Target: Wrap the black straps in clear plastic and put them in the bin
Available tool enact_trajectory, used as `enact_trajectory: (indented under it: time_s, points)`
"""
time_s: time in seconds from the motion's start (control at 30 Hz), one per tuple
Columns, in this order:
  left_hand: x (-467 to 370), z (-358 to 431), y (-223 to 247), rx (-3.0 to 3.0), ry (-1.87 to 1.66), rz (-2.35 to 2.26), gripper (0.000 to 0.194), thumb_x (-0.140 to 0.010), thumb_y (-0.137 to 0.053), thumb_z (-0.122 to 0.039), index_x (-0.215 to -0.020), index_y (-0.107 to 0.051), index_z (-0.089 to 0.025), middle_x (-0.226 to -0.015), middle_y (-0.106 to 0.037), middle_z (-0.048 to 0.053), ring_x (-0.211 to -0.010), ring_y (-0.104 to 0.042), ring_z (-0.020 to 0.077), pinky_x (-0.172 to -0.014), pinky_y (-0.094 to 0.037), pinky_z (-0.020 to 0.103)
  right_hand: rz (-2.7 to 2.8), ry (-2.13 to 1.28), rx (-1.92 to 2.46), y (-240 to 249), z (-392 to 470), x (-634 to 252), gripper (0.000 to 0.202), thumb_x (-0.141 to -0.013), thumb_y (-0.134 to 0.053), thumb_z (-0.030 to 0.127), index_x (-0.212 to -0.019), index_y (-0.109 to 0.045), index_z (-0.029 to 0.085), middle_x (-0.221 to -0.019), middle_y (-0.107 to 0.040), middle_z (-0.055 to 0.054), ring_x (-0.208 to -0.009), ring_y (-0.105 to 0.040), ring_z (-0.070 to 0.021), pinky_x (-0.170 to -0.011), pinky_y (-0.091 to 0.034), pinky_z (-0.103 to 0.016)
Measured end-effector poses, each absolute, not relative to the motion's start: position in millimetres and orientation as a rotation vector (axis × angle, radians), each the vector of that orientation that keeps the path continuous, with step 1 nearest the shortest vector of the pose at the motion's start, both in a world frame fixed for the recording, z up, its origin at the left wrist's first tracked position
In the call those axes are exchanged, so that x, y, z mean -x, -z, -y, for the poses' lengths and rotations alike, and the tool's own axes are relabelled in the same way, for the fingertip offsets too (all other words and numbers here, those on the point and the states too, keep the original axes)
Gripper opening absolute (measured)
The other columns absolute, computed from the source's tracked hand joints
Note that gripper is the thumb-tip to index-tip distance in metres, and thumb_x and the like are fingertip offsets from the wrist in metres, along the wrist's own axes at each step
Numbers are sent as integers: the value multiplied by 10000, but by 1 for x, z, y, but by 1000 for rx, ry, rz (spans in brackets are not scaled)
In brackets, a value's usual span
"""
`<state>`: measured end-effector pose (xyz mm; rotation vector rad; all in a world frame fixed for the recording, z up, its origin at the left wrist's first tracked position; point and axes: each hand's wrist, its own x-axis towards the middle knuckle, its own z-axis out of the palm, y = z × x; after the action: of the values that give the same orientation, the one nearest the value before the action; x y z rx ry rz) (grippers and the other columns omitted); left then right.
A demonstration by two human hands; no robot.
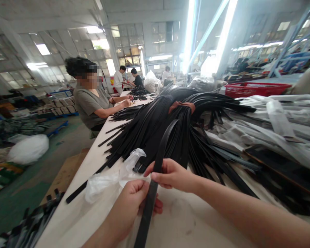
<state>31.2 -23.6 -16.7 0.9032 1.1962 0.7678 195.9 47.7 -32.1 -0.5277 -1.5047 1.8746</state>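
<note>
Workshop: tall paned windows [129, 36] along the far wall, bright tube lights, a green floor [64, 141].
Worktop [186, 217]: long and pale, running away from the wearer, loaded with dark strips and pale packages.
Black strap [146, 210]: slanting over the near part of the worktop, between the wearer's hands, its lower end out of view and its upper part curving in front of the bundle.
Left grip [129, 199]: closed on the strap, thumb in front, fingertips showing past its far edge.
Right grip [174, 175]: pinching the same strap just above the left, thumb in front.
Plastic bag [103, 186]: crumpled, translucent, just beside the left hand; whether any finger touches it, I cannot tell.
Bundle of black straps [144, 132]: fanned out beyond the hands, a brown tie [182, 106] near its top.
Right side: white wrapped packages [281, 120] in a heap, a red basket [257, 90] behind them.
Left side: a co-worker in a grey-brown shirt [89, 105], both hands over the worktop.
</note>
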Motion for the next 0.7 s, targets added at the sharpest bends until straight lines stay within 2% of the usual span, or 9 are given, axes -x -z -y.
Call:
enact_trajectory:
  time_s: [0.07,0.2,0.4,0.47,0.57,0.7]
  points:
    - [-31,24,16,-908,-743,-1205,423,-747,-628,-553,-741,-586,-132,-682,-727,117,-590,-676,189,-601,-506,283,1380,-1829,566,36,-54,-198,355,-779,-689,442,-929,-624,127,-433,-370,107,-352,-266,-35,-351,-154,-181]
    - [-32,24,14,-877,-745,-1207,385,-755,-642,-508,-736,-573,-130,-674,-725,111,-588,-677,178,-565,-476,245,1096,-1722,630,40,-74,-206,310,-728,-743,407,-805,-593,148,-413,-326,123,-347,-214,-20,-365,-110,-183]
    - [-33,25,16,-909,-798,-1179,419,-764,-627,-548,-772,-567,-133,-673,-720,95,-573,-664,160,-559,-469,239,1499,-1792,549,31,-54,-199,325,-705,-757,430,-777,-637,137,-476,-427,83,-383,-290,-33,-372,-179,-186]
    - [-33,25,16,-915,-775,-1174,448,-746,-630,-577,-774,-570,-133,-679,-722,99,-575,-666,166,-564,-479,250,1521,-1825,570,30,-50,-197,365,-750,-703,481,-818,-662,125,-438,-411,83,-371,-284,-41,-370,-172,-193]
    - [-33,25,14,-914,-731,-1199,447,-737,-633,-577,-747,-565,-135,-677,-725,104,-578,-671,176,-583,-495,270,1238,-1741,632,32,-60,-201,409,-815,-624,510,-839,-667,104,-409,-338,99,-351,-224,-34,-368,-110,-207]
    - [-33,24,14,-906,-783,-1229,426,-749,-624,-556,-741,-561,-135,-664,-723,100,-576,-671,173,-578,-486,261,1211,-1623,682,34,-70,-205,355,-770,-698,444,-774,-671,90,-406,-313,106,-370,-187,-27,-386,-79,-223]
